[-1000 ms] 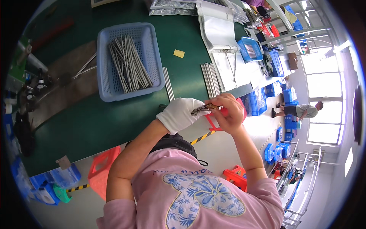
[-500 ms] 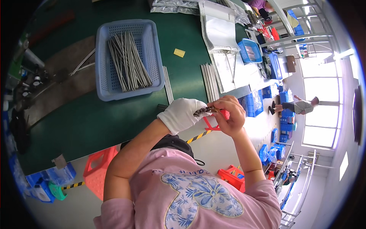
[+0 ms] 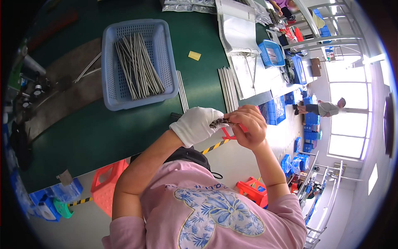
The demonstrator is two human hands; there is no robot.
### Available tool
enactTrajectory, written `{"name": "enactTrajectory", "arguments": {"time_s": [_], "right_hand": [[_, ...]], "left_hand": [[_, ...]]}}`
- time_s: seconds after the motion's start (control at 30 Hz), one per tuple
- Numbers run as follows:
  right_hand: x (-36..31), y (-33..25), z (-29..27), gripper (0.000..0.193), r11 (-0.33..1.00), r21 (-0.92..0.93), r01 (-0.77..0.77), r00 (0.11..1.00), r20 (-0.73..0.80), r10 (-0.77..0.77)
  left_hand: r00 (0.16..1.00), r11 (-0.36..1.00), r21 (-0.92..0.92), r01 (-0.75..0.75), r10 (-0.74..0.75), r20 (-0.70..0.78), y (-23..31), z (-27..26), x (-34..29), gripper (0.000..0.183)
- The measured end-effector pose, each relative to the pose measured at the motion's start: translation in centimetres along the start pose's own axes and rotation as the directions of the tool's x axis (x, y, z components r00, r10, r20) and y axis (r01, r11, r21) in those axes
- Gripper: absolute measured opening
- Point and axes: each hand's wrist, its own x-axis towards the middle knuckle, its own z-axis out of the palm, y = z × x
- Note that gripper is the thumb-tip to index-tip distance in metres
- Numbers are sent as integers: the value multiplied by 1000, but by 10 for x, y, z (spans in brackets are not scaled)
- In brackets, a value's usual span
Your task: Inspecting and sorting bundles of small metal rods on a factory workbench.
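My left hand point(image 3: 199, 125), in a white glove, is closed around a bundle of dark, thin metal pieces point(image 3: 219, 122). Their knobbly ends stick out of the glove toward my right hand point(image 3: 250, 125). That bare hand has its fingers curled and pinched at these ends, touching them; its fingertips are partly hidden. Both hands meet in front of my body at the table's near edge. Beyond my left hand stands a blue perforated basket point(image 3: 108, 89) with many grey metal rods point(image 3: 139, 66). More rods lie beside it point(image 3: 182, 91), and another row of rods point(image 3: 228, 89) lies farther right.
The green table point(image 3: 199, 37) carries a yellow paper slip point(image 3: 194, 55), a clear-covered document point(image 3: 244, 74) and a small blue basket point(image 3: 271, 54). Red stools point(image 3: 108, 182) stand below the near edge. At far right a person point(image 3: 327, 108) stands near the windows.
My right fingers have curled further over the ends of the metal pieces. My left hand keeps its hold, almost unmoved. The view has shifted slightly; the person by the windows has changed posture.
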Motion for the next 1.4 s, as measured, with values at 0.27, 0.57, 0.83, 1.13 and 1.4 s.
{"name": "enactTrajectory", "arguments": {"time_s": [0.27,0.57,0.83,1.13,1.4], "right_hand": [[9,-6,-2,27,996,-81,26,997,69,-20],[15,-3,-13,26,994,-97,-51,996,-82,43],[-136,149,42,27,178,146,-973,143,-227,963],[-115,180,35,46,105,466,-878,-51,-309,950],[-8,0,6,21,902,361,-237,947,-123,298]], "left_hand": [[992,994,-44,98,-94,88,3,-9,-1,19],[1000,996,-84,-17,19,23,-3,-8,4,13],[999,992,-124,-2,6,31,8,-10,1,6],[1000,999,-36,-4,4,2,-3,-6,5,7],[995,989,-126,81,-72,75,-2,-9,5,11]]}}
